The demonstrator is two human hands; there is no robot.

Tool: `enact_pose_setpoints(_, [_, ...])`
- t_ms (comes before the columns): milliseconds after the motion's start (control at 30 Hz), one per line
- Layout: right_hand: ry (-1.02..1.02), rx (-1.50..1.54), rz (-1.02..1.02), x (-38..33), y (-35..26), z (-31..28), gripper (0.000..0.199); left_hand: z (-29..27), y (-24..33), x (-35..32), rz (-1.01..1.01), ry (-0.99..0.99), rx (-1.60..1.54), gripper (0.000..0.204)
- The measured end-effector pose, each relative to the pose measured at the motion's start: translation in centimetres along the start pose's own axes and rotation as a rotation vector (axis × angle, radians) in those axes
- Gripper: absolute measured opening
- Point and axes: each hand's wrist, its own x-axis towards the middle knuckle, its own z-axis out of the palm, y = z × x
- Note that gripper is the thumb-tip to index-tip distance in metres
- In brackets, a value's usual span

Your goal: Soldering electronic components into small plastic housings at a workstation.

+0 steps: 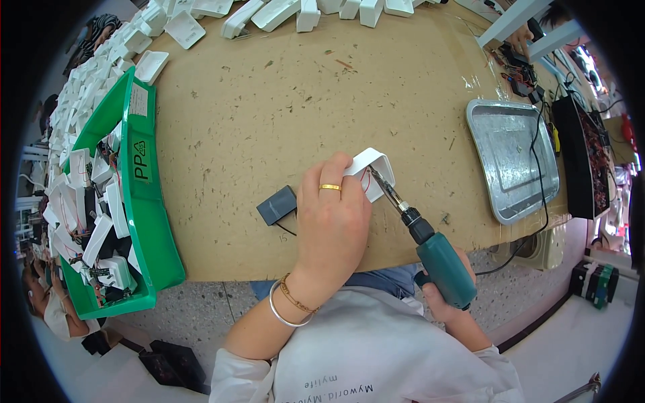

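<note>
My left hand [334, 218] is closed on a small white plastic housing [381, 164], holding it at the table's near middle. A thin red wire shows inside the housing. My right hand [443, 295] grips a teal electric screwdriver [447, 269] by its body, and the tool slants up to the left. The tip of its bit [383, 181] reaches into the housing's open side; what it touches there is too small to make out. Beside my left hand lies a dark grey box [277, 205] with a black cable, which runs toward that hand.
A green bin [144, 201] with white housings, circuit boards and wires stands at the left. White plastic shells [269, 13] crowd the far and left edges. At right lie a metal tray [504, 168], with a black cable across it, and a black box [581, 158].
</note>
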Motion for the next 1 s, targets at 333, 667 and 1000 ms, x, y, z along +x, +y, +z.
enact_pose_setpoints(333, [0.003,0.002,-0.003,0.1,0.0,0.0,0.036,0.0,0.0,0.0,-0.007,-0.012,-0.002,0.014])
enact_pose_setpoints(667, [0.019,0.031,0.053,-0.4,0.1,0.2,0.036,-0.2,0.3,0.2,0.0,-0.039,0.073,0.012])
enact_pose_setpoints(1000, [-0.006,0.005,0.008,0.4,-0.1,-0.1,0.036,-0.3,0.4,0.5,0.009,-0.045,0.07,0.013])
